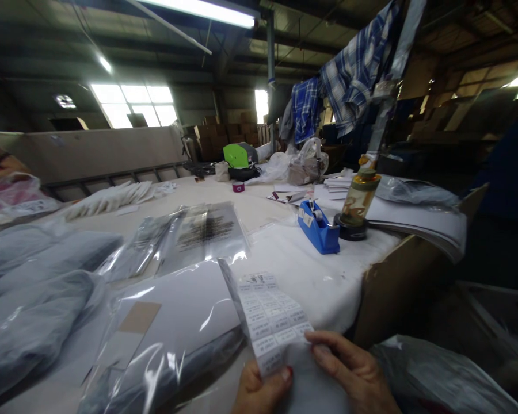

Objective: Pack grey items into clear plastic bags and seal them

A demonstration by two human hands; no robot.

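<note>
A sheet of printed white labels (pixel 270 313) stands tilted over the near edge of the table. My left hand (pixel 263 388) grips its lower left corner, the thumb on the front of the sheet. At the sheet's right edge, the thumb and forefinger of my right hand (pixel 349 368) pinch together; whether they hold the sheet or a single label is too small to tell. Left of the sheet lies a clear plastic bag (pixel 190 299) with a white board and dark cloth inside, and a tan square (pixel 140 317) shows on it.
A blue tape dispenser (pixel 319 233) and a bottle (pixel 359 198) stand at the right. Printed clear bags (pixel 207 233) lie mid-table, bagged garments (pixel 34 310) at the left. A person's arm (pixel 0 164) shows at the far left.
</note>
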